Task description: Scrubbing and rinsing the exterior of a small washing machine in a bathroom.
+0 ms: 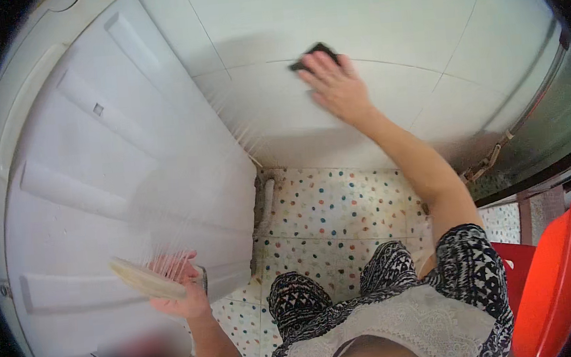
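Note:
My right hand lies against the pale tiled wall, arm stretched out, fingers pressing a dark scouring pad or cloth to it. The pad's dark edge shows beyond my fingertips; the rest is under them. Low on the left, my left hand grips a handheld shower head, whose pale round face is seen nearly edge-on. Thin streams of water leave it, and more streaks show near the wall's lower part. The handle is mostly hidden by my fingers.
The white side panel of a large appliance fills the left. A grey pipe runs beside its base on the dotted floor tiles. On the right are a metal rail and a red plastic basin.

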`<state>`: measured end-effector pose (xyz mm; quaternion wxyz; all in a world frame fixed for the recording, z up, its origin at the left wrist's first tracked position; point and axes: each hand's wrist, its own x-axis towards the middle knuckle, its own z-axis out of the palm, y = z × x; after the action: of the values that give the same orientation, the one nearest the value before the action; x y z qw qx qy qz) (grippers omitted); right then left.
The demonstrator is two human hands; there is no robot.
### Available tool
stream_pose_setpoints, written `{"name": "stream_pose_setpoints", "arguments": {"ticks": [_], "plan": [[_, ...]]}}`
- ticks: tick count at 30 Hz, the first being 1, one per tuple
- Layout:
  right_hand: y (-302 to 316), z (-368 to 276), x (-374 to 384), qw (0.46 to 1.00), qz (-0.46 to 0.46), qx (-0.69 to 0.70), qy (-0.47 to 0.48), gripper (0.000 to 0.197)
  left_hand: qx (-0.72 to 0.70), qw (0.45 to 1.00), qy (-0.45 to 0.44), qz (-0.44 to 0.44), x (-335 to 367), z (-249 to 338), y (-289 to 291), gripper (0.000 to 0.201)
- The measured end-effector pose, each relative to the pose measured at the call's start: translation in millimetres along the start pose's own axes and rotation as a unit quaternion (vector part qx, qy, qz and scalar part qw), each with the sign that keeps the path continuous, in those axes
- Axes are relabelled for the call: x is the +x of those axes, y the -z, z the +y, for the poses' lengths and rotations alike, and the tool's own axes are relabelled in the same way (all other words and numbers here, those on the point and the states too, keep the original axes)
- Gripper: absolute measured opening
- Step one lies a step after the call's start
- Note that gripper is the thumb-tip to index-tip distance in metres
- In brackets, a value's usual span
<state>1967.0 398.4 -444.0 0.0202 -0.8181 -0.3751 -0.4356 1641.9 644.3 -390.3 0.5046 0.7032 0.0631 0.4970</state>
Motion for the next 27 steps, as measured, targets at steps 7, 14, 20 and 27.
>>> {"name": "stream_pose_setpoints", "arguments": {"ticks": [7, 14, 20, 27], "plan": [[-16, -51, 56, 0.999, 0.012, -0.01, 0.042, 0.049, -0.006, 0.999, -0.039, -0.019, -3, 7, 16, 0.007], [44, -1, -48, 0.993, -0.059, -0.055, -0.083, 0.058, 0.069, 0.997, -0.024, -0.033, 13, -4, 53, 0.013], [-9, -83, 61, 0.999, 0.007, 0.007, 0.033, 0.056, 0.086, 0.995, -0.046, 0.013, 12, -16, 69, 0.01], [-46, -144, 135, 0.991, -0.022, -0.006, 0.13, 0.051, 0.151, 0.987, -0.053, -0.021, 5, -12, 62, 0.008]]}}
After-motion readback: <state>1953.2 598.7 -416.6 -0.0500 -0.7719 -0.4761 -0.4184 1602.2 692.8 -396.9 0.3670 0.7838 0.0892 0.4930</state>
